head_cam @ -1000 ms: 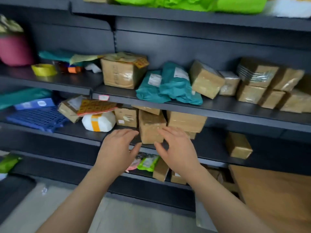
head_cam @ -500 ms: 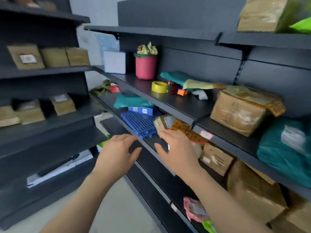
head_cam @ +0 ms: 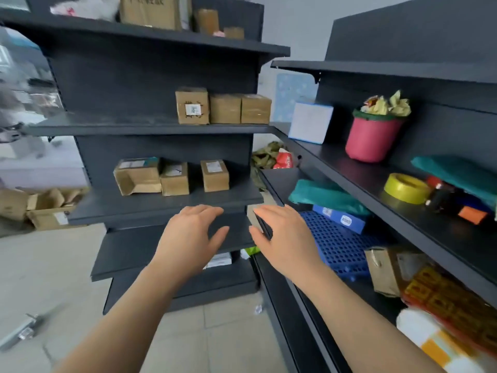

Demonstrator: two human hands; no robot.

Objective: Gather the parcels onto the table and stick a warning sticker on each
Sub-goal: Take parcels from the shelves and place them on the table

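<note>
On the right shelving, a pink pot [head_cam: 372, 140], yellow tape roll [head_cam: 406, 188] and blue perforated tray [head_cam: 336, 246]

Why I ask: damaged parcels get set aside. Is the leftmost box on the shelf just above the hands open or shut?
Partly open: on the box, a front flap is bent loose, not taped flat.

Left of the dark shelf unit [head_cam: 150, 84], the background [head_cam: 24, 90] is smeared by blur and cannot be made out. On the unit's top shelf a large carton [head_cam: 150, 12] is cut off by the upper edge, and its printing is unreadable. On the unit's second shelf, the label [head_cam: 192, 109] of a box [head_cam: 188, 96] is too small to read. Low in the unit, a white packet [head_cam: 219, 260] is partly hidden behind the wrist of the left hand [head_cam: 191, 235]. Right of the unit, a white-and-orange parcel [head_cam: 430, 343] is blurred and runs off the bottom edge.
</note>
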